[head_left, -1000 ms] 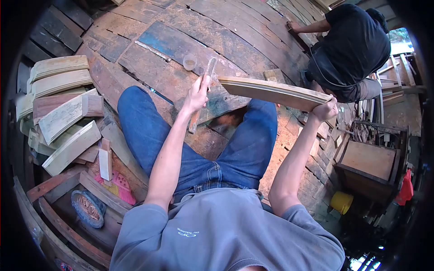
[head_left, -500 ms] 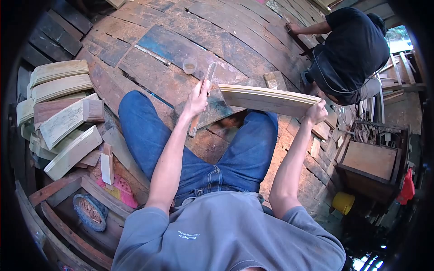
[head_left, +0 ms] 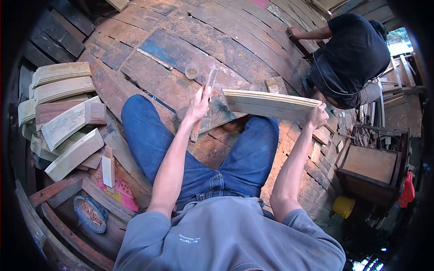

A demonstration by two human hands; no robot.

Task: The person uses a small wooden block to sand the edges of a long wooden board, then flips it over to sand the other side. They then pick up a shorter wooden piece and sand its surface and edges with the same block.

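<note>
My left hand (head_left: pixel 198 105) is closed round a long, narrow flat tool (head_left: pixel 211 77), pale and whitish at its upper end and brown at its lower end. Its exact kind does not show. My right hand (head_left: pixel 318 116) grips the right end of a pale wooden board (head_left: pixel 271 103) with a moulded, grooved edge. The board is held up over the gap between my knees, its left end a little apart from my left hand. Beyond it, a paintbrush (head_left: pixel 272 84) lies on a wood block, and a small clear cup (head_left: pixel 191 71) stands on the planks.
Several shaped wood pieces (head_left: pixel 63 92) are stacked at my left, above a blue bowl of shavings (head_left: pixel 91 214). A co-worker in black (head_left: pixel 355 56) bends over at the upper right. A wooden box (head_left: pixel 368 165) and a yellow bucket (head_left: pixel 343 206) stand at my right.
The whole view has shifted slightly. Both hands keep their grips, and the board and the tool stay in nearly the same place.
</note>
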